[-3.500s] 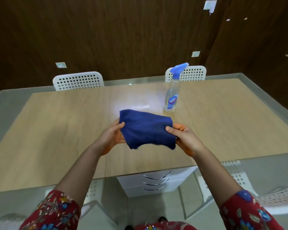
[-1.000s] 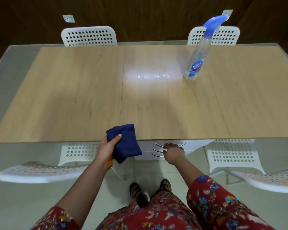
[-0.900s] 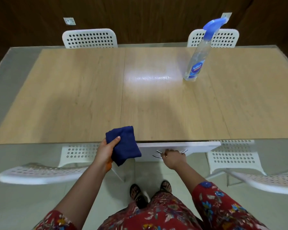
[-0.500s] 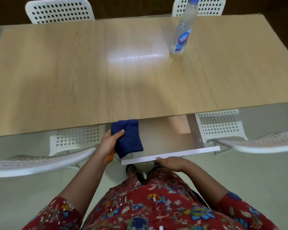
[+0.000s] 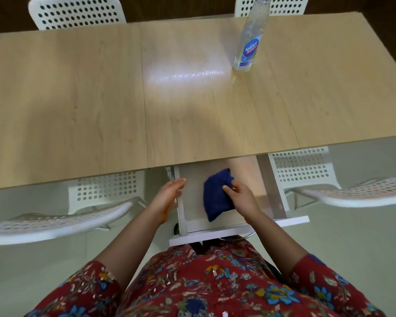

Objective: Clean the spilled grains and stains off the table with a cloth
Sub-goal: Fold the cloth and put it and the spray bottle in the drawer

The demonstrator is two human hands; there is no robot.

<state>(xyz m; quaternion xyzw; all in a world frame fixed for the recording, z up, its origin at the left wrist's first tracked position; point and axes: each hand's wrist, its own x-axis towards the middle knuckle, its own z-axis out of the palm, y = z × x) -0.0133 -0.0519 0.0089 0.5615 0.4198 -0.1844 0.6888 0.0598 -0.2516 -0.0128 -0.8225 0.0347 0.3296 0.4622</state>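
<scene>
Holding the cloth [image 5: 215, 200] over the open drawer [image 5: 192, 202], our right grip [image 5: 242, 200] pinches it, likely for stowing. Our left grip [image 5: 169, 195], fingers straight and empty, steadies the drawer's side.

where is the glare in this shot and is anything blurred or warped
Head view: a glare streak lies on the table left of the bottle. Head view: the cloth in the right hand looks slightly motion-blurred. Head view: the bottle seems to lean, likely wide-lens distortion; its top is cropped.
</scene>
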